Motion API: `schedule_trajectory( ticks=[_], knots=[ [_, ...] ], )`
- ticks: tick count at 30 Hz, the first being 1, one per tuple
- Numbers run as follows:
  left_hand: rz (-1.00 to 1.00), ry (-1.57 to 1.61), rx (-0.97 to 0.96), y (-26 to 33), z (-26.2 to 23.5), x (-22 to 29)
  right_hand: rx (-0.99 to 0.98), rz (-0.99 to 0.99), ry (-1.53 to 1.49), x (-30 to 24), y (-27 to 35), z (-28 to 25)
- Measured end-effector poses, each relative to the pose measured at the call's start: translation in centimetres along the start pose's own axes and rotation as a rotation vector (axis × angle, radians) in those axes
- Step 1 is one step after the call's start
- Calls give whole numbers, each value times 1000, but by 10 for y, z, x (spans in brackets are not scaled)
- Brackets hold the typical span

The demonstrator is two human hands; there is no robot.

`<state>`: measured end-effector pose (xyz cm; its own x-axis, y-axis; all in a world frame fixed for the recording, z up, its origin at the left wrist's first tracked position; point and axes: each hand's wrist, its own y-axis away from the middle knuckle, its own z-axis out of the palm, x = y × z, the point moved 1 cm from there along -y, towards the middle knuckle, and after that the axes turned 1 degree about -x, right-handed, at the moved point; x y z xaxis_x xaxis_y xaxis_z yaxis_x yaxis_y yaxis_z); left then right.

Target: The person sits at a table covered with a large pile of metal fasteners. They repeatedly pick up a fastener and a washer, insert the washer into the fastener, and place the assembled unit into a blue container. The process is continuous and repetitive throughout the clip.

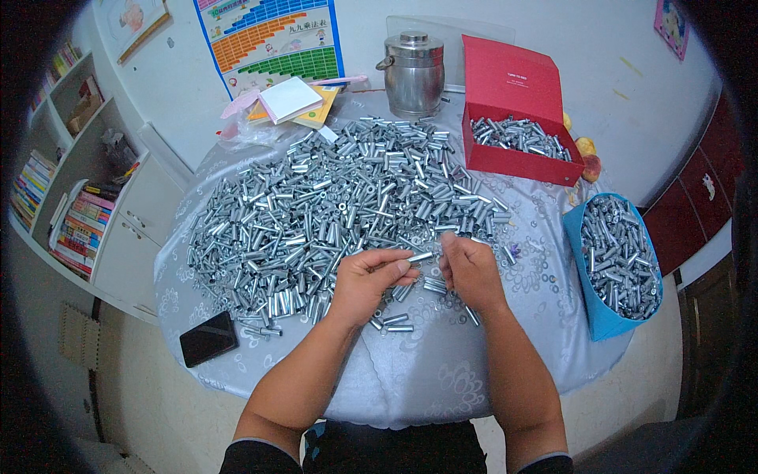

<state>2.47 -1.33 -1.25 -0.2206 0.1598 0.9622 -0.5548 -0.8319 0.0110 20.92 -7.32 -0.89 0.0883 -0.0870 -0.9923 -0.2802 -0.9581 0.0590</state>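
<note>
My left hand (pixel 369 283) pinches a short silver metal tube (pixel 419 257) between thumb and fingers, its free end pointing toward my other hand. Just to the right, my right hand (pixel 472 272) is closed, thumb against the curled fingers. Whatever those fingers hold, if anything, is too small or hidden to make out. Both hands are over the near edge of a big heap of metal tubes (pixel 316 209), with small washers scattered among them. A few loose tubes (pixel 397 323) lie on the cloth below my left hand.
A blue fabric bin (pixel 614 325) at the right and a red lidded box (pixel 517 164) at the back right hold more metal parts. Behind the heap stands a steel pot (pixel 414 75). Notepads (pixel 290 100) lie at the back left, a black phone (pixel 209 339) at the front left.
</note>
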Motion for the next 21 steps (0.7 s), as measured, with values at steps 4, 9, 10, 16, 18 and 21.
schedule_trajectory(
  ticks=[4, 9, 10, 16, 18, 21],
  knots=[
    [-33, 14, 28, -1, -1, 1, 27, -163, -107, -7, 1, 8],
    [-27, 12, 37, -2, -3, -2, -71, -59, -16, -2, 1, 3],
    [-28, 16, 37, -2, -2, -1, -62, 26, 21, -1, 0, 1],
    [-32, 26, 40, -1, -2, -1, -70, -96, -49, -6, 3, 7],
    [-35, 29, 41, -2, -2, -1, -93, -79, 17, -1, 1, 5],
    [-17, 25, 44, -1, -2, -2, -59, -2, 25, 1, 0, 5]
  ],
)
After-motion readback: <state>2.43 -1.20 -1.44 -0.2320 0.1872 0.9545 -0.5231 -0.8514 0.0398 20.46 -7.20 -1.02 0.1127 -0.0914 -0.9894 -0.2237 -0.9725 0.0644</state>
